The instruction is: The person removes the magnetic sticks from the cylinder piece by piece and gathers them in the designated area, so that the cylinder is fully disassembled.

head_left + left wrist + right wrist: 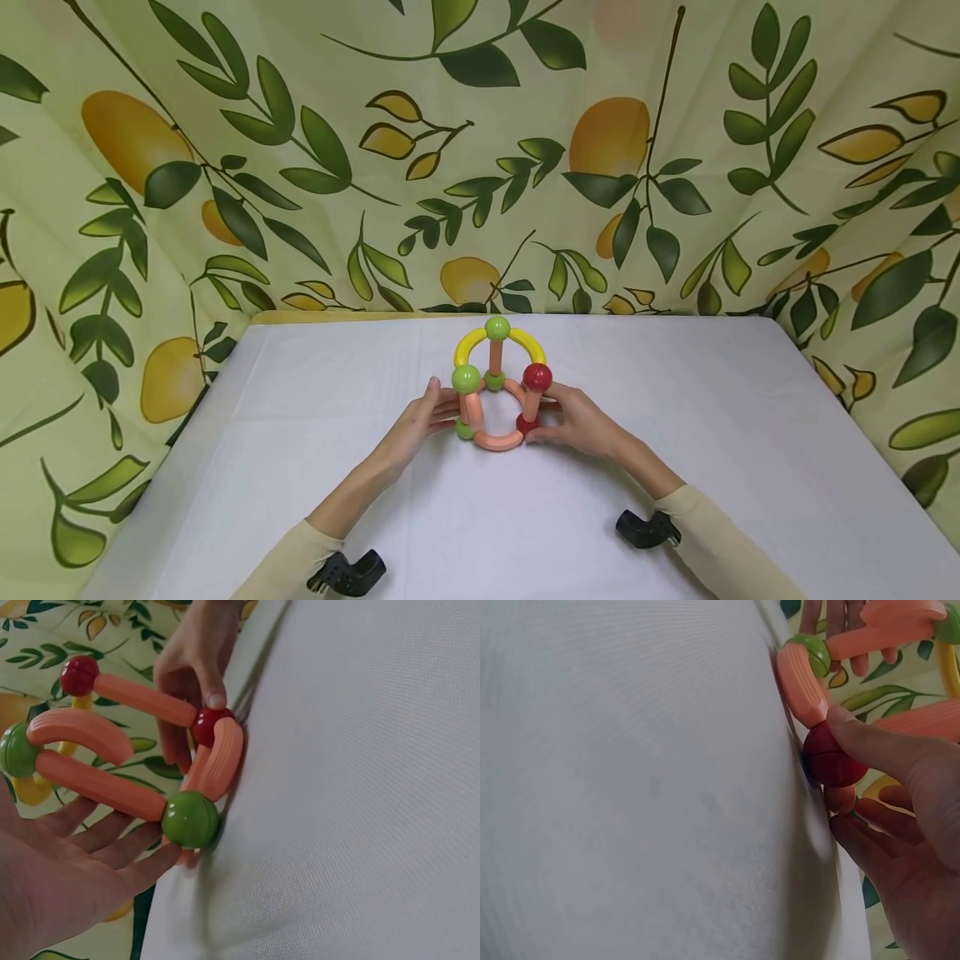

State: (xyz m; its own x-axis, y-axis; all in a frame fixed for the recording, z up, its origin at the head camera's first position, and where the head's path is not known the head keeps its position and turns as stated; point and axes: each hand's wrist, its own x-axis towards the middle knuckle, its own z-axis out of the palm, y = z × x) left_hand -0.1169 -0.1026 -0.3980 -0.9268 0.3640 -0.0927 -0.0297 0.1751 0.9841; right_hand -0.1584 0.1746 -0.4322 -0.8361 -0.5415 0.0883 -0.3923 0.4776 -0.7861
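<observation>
A frame of toy balls and rods stands on the table between both hands. Its base is a ring of curved orange rods (498,442), with upright orange rods (496,358) and curved yellow rods (528,342) on top. My right hand (585,421) pinches the lower red ball (835,755), thumb on its near side and fingers behind. My left hand (408,423) has its fingers straight against the left upright and the lower green ball (190,819), its thumb raised. From the upper green ball (466,379), a curved orange rod (79,729) hangs with its other end free.
A white cloth (337,367) covers the table. Behind it hangs a curtain (420,275) printed with leaves and fruit. An upper red ball (537,377) tops the right upright, and another green ball (497,327) joins the yellow rods at the back.
</observation>
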